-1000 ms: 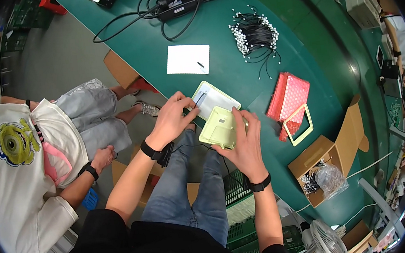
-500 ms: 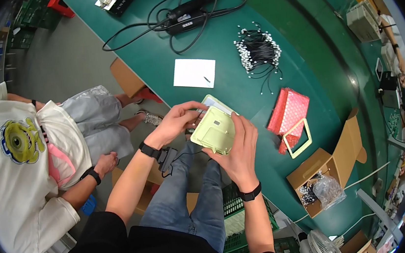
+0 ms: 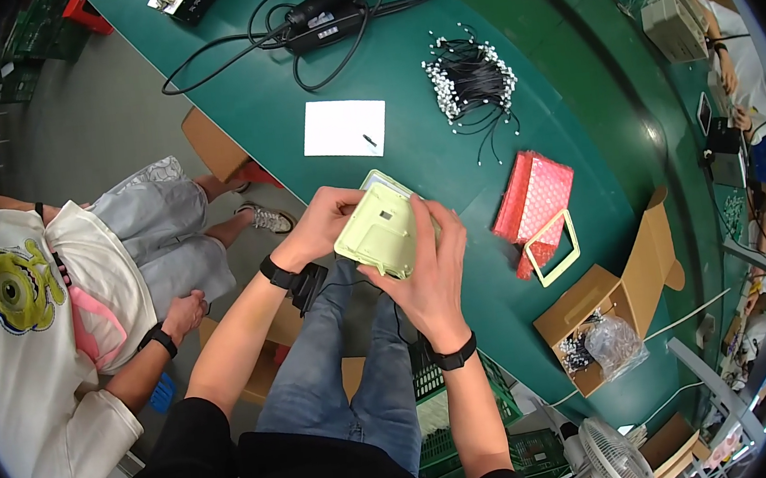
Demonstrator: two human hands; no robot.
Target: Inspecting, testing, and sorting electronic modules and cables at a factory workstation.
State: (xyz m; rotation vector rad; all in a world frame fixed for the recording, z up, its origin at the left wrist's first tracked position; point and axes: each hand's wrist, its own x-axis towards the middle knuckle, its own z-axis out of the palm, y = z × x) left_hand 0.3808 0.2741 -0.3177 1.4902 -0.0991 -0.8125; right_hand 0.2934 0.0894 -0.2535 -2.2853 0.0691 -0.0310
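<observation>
Between my hands is a pale yellow-green plastic housing (image 3: 373,237), tilted, with a small dark square opening and a raised panel on its face. A strip of another layer, pale with a greyish part, shows along its upper edge. My left hand (image 3: 323,219) grips its upper left side, fingertips partly hidden behind it. My right hand (image 3: 429,276) clasps the right side, thumb at the lower edge and fingers reaching over the face. Right of my hands, a matching pale rectangular frame (image 3: 554,268) lies partly on red bubble wrap (image 3: 536,204).
On the green table (image 3: 450,167) are white paper (image 3: 343,126) with a small dark pen-like item, a bundle of black cables (image 3: 474,85), and a corded black device (image 3: 323,21). An open cardboard box (image 3: 587,311) holds parts and plastic. Another person (image 3: 63,301) stands left; a fan (image 3: 611,458) is lower right.
The housing has moved slightly left in view, and less of the layer behind it shows. My right fingers have slid further over its face. The whole scene has shifted slightly left.
</observation>
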